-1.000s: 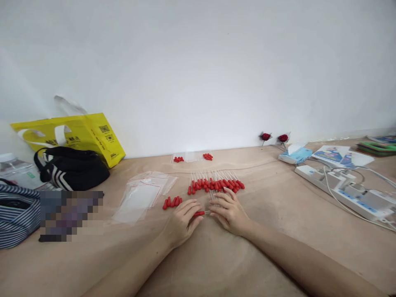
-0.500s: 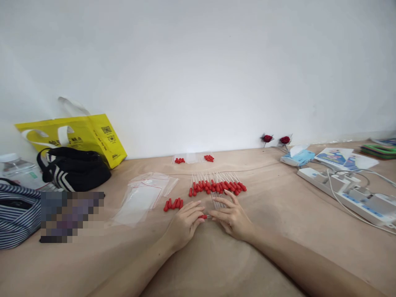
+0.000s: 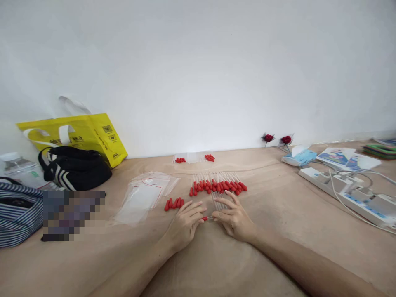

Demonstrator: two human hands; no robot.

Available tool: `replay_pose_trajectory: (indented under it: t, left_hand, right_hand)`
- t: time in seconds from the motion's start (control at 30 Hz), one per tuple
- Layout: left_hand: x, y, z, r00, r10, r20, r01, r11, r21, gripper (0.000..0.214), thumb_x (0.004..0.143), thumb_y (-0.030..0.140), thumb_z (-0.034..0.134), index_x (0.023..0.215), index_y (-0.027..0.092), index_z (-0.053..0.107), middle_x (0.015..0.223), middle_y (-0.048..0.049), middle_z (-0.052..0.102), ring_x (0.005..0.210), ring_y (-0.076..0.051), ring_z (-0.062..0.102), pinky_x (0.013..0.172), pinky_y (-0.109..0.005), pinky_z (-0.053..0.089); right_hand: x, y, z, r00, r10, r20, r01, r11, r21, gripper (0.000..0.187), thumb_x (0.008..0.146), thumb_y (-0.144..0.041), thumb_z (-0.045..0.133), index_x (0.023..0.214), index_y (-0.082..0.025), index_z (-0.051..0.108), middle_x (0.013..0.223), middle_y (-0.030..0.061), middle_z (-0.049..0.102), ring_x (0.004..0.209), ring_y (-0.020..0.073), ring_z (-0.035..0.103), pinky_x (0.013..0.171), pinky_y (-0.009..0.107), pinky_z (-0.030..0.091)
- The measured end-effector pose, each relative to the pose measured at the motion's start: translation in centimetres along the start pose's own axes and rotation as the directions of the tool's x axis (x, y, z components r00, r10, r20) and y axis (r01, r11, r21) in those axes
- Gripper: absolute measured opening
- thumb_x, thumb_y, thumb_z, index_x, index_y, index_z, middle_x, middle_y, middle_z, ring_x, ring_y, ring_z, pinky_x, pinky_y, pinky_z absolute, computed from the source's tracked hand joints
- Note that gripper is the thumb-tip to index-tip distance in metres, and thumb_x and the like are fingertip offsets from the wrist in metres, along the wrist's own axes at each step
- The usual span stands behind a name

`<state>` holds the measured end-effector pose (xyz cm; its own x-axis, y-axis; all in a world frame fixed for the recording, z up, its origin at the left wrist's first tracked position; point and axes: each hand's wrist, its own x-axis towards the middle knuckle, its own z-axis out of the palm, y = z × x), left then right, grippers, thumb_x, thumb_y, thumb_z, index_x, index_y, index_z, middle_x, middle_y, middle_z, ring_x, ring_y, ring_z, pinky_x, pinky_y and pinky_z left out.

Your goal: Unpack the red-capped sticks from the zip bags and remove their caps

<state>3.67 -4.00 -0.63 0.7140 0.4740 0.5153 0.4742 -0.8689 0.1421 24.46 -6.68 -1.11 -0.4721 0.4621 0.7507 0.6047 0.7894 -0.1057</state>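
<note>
Our left grip (image 3: 185,220) and right grip (image 3: 232,214) each pinch one end of a red-capped tube (image 3: 205,218). It lies low over the counter (image 3: 278,222) between them, with loose red caps (image 3: 173,203) just beyond the left.

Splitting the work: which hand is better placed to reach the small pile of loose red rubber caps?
Probably left. The left hand lies beside the pile of loose red rubber caps; the right hand is farther, by the row of red-capped clear tubes. Both pinch one capped tube.
</note>
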Motion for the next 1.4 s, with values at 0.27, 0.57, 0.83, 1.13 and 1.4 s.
replay_pose_trajectory:
  t: [0.27,0.57,0.83,1.13,1.4]
  left_hand:
    - [-0.3,-0.2,-0.2,0.997,-0.01,-0.08,0.007,1.0,-0.029,0.02,0.085,0.015,0.04,0.086,0.019,0.059,0.098,-0.0044,0.065,0.104,-0.018,0.051,0.086,-0.034,0.042]
    - [-0.9,-3.3,-3.2,0.84,-0.47,-0.272,0.485,0.875,-0.016,0.026,0.082,0.028,0.041,0.092,0.018,0.063,0.08,-0.0045,0.052,0.071,-0.015,0.055,0.06,-0.026,0.048]
    - [-1.2,-5.0,-3.6,0.767,-0.608,-0.203,0.628,0.776,0.049,0.027,0.072,0.028,0.049,0.092,0.015,0.062,0.071,-0.0023,0.056,0.061,-0.015,0.055,0.059,-0.027,0.048]
    - [-0.8,-4.5,-4.0,0.771,-0.61,-0.184,0.632,0.768,0.105,0.03,0.073,0.04,0.05,0.084,0.016,0.064,0.072,-0.0043,0.059,0.071,-0.019,0.055,0.068,-0.031,0.045]
    - [3.3,-4.5,-4.0,0.764,-0.64,0.08,0.614,0.76,0.214,0.022,0.067,0.033,0.056,0.085,0.02,0.06,0.09,-0.0046,0.062,0.092,-0.024,0.052,0.078,-0.034,0.038]
  right_hand:
    - [-0.5,0.5,-0.1,1.0,0.016,-0.024,-0.015,0.999,0.036,0.017,0.08,-0.013,0.046,0.088,-0.022,0.059,0.069,-0.0003,0.067,0.102,0.02,0.051,0.098,0.049,0.023]
    - [-1.9,2.6,-0.8,0.931,0.357,-0.072,-0.35,0.932,0.089,0.026,0.084,-0.02,0.039,0.1,-0.019,0.059,0.069,0.0042,0.054,0.064,0.0136,0.051,0.059,0.027,0.045]
    - [-2.1,3.3,-1.0,0.834,0.552,-0.014,-0.551,0.834,0.031,0.021,0.079,-0.013,0.036,0.086,-0.017,0.055,0.075,0.0058,0.053,0.068,0.0158,0.052,0.062,0.028,0.044]
    - [-2.1,3.3,-0.6,0.818,0.575,-0.028,-0.575,0.818,0.014,0.013,0.073,-0.009,0.038,0.067,-0.018,0.044,0.067,0.0032,0.05,0.062,0.0146,0.049,0.057,0.025,0.039]
    - [-1.7,2.2,-0.5,0.838,0.543,0.054,-0.546,0.831,0.103,0.016,0.078,-0.017,0.041,0.073,-0.016,0.056,0.076,0.0059,0.052,0.07,0.0151,0.053,0.064,0.028,0.044]
